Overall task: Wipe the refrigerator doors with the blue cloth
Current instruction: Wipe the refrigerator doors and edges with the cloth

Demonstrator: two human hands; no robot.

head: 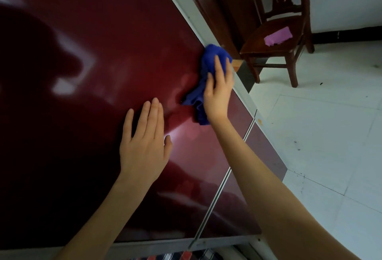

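Blue cloth (207, 61) under right hand (218, 92), grip seemingly flat, left hand (144, 146) flat on door (103, 32)

Wooden chair (256, 40), purple cloth (278, 36) on seat, stands on tiled floor (320, 135).

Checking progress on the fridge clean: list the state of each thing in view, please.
blue cloth: bunched, pressed against the door near its right edge
right hand: fingers straight, pressing the cloth
left hand: flat on the door, holding nothing
refrigerator door: closed, glossy
chair: upright on the floor
purple item: lying on the chair seat
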